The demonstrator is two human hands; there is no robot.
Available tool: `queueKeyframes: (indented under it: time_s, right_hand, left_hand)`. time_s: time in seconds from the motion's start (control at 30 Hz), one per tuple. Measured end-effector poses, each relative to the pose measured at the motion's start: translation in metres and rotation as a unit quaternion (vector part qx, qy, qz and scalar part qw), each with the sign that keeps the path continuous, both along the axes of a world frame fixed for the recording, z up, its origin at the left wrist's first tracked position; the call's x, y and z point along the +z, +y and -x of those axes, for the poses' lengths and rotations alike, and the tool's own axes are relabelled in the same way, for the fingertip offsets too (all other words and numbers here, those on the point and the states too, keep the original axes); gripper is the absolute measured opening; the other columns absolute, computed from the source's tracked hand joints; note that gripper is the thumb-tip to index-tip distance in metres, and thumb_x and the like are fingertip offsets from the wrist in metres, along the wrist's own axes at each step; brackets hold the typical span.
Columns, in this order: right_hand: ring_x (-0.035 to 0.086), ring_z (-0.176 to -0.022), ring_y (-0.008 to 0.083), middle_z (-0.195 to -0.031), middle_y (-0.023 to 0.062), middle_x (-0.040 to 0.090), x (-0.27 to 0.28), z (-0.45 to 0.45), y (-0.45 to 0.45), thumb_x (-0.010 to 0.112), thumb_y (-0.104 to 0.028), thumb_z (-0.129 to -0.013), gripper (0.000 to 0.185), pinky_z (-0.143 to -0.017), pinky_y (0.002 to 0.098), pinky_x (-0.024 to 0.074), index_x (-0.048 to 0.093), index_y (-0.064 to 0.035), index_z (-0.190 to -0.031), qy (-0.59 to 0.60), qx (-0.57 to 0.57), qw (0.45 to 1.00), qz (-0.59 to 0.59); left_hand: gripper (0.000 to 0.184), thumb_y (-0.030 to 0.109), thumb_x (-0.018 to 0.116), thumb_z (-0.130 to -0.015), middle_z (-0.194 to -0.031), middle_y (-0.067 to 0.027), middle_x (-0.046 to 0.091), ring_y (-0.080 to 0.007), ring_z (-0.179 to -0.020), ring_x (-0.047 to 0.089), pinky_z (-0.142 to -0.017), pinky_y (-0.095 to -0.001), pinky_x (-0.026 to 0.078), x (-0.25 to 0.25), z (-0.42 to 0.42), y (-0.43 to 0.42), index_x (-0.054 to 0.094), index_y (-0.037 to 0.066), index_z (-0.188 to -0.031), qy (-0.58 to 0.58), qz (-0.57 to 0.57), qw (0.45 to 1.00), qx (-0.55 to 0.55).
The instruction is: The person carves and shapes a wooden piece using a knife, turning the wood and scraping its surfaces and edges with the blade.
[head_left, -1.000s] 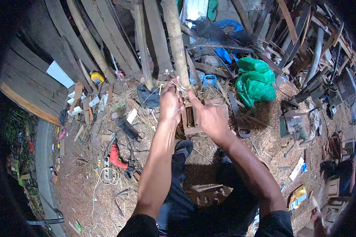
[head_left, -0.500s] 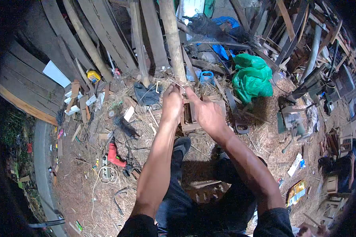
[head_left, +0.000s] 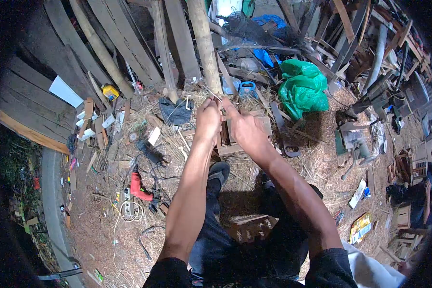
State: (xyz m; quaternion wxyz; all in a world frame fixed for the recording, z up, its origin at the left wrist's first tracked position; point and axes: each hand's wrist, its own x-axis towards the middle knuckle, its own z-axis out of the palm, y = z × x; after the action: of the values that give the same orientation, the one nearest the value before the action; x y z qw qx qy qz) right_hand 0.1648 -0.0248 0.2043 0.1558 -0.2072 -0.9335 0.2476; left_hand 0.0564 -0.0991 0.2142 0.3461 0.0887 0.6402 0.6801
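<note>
My left hand (head_left: 209, 120) is closed in front of me, fingers curled round a thin light stick (head_left: 215, 94) that points up and away. Close beside it is my right hand (head_left: 247, 132), with its index finger stretched toward the stick's near end and the other fingers curled under. Whether the right fingers grip anything is hidden. Just below the hands stands a small wooden frame or box (head_left: 231, 150), partly covered by them. A handsaw (head_left: 291, 150) lies to the right of it.
A red power drill (head_left: 140, 187) and a power strip (head_left: 129, 208) with a white cord lie at left. A green plastic bag (head_left: 303, 89) sits ahead right. Planks (head_left: 125, 41) and a pole (head_left: 204, 45) lean at the back. White material (head_left: 369, 271) shows bottom right.
My hands stay together at the stick, with only slight finger movement. The view has shifted a little. White material has come into view at the bottom right.
</note>
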Motion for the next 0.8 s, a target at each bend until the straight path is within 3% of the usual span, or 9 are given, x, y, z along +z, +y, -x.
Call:
queueKeyframes:
  time_s: [0.17,0.27,0.4,0.43,0.6,0.67,0.7,0.8]
  right_hand:
    - [0.064,-0.082,0.0468,-0.093,0.0304,0.062,-0.007,0.006,0.003,0.045,-0.011,-0.088,0.02,-0.073,0.0546,0.0508,0.045,0.0016,-0.103,-0.02,-0.031,0.999,0.019]
    - [0.064,-0.077,0.0472,-0.086,0.0293,0.064,-0.027,0.012,0.009,0.044,-0.012,-0.088,0.02,-0.068,0.0532,0.0524,0.045,0.0029,-0.102,-0.014,-0.04,0.999,-0.012]
    - [0.065,-0.073,0.0459,-0.076,0.0289,0.063,-0.03,0.01,0.014,0.044,-0.011,-0.088,0.018,-0.065,0.0531,0.0528,0.046,0.0031,-0.1,-0.016,-0.048,0.999,-0.015]
    - [0.065,-0.072,0.0453,-0.073,0.029,0.063,-0.03,0.009,0.018,0.045,-0.011,-0.088,0.018,-0.064,0.053,0.0528,0.046,0.0029,-0.1,-0.005,-0.042,0.999,-0.014]
    - [0.061,-0.062,0.0466,-0.064,0.0262,0.06,-0.027,0.007,0.025,0.044,-0.011,-0.09,0.014,-0.055,0.0547,0.0496,0.045,-0.0016,-0.101,0.04,-0.04,0.998,-0.033]
    - [0.064,-0.069,0.0444,-0.074,0.0265,0.063,-0.025,0.007,0.019,0.044,-0.01,-0.088,0.02,-0.062,0.0533,0.0518,0.047,-0.0002,-0.105,0.026,-0.029,0.998,-0.041]
    - [0.066,-0.073,0.0434,-0.079,0.0267,0.065,-0.021,0.007,0.015,0.044,-0.01,-0.087,0.023,-0.065,0.0526,0.0529,0.047,0.0004,-0.107,0.019,-0.022,0.999,-0.044]
    - [0.066,-0.073,0.0441,-0.079,0.0262,0.065,-0.016,0.005,0.008,0.043,-0.011,-0.088,0.024,-0.066,0.0524,0.0532,0.046,-0.0011,-0.11,0.02,-0.014,0.999,-0.025]
  left_hand:
    - [0.022,0.02,0.036,-0.1,-0.062,0.0032,0.042,-0.0069,-0.043,0.036,-0.036,-0.0246,0.025,-0.003,0.011,0.006,0.052,0.01,-0.09,-0.046,-0.046,0.998,-0.011]
    - [0.019,0.021,0.036,-0.099,-0.058,0.003,0.039,-0.0065,-0.04,0.031,-0.033,-0.0226,0.021,-0.009,0.002,0.012,0.049,0.011,-0.089,-0.051,-0.045,0.998,-0.004]
    - [0.024,0.019,0.036,-0.099,-0.061,0.0024,0.041,-0.0068,-0.046,0.038,-0.037,-0.0247,0.024,-0.014,-0.016,0.019,0.051,0.01,-0.083,0.073,0.012,0.997,-0.008]
    - [0.026,0.02,0.035,-0.099,-0.061,0.0024,0.041,-0.0067,-0.044,0.036,-0.037,-0.0248,0.023,-0.012,-0.016,0.018,0.052,0.01,-0.083,0.029,0.017,0.999,-0.008]
    - [0.02,0.018,0.036,-0.098,-0.057,0.0039,0.038,-0.0058,-0.04,0.03,-0.033,-0.0226,0.022,0.003,-0.008,0.012,0.052,0.01,-0.089,-0.068,-0.068,0.995,-0.03]
    - [0.017,0.015,0.036,-0.097,-0.055,0.0043,0.037,-0.0058,-0.039,0.028,-0.033,-0.0226,0.021,0.005,0.002,0.01,0.051,0.01,-0.092,-0.107,-0.098,0.989,-0.031]
    - [0.021,0.012,0.035,-0.095,-0.054,0.0044,0.036,-0.006,-0.038,0.027,-0.033,-0.0224,0.02,0.005,0.008,0.011,0.052,0.007,-0.107,-0.108,-0.086,0.99,-0.029]
    - [0.026,0.013,0.037,-0.097,-0.056,0.0061,0.037,-0.0045,-0.041,0.029,-0.035,-0.0223,0.021,0.002,0.012,0.002,0.058,0.009,-0.112,-0.083,-0.117,0.988,-0.05]
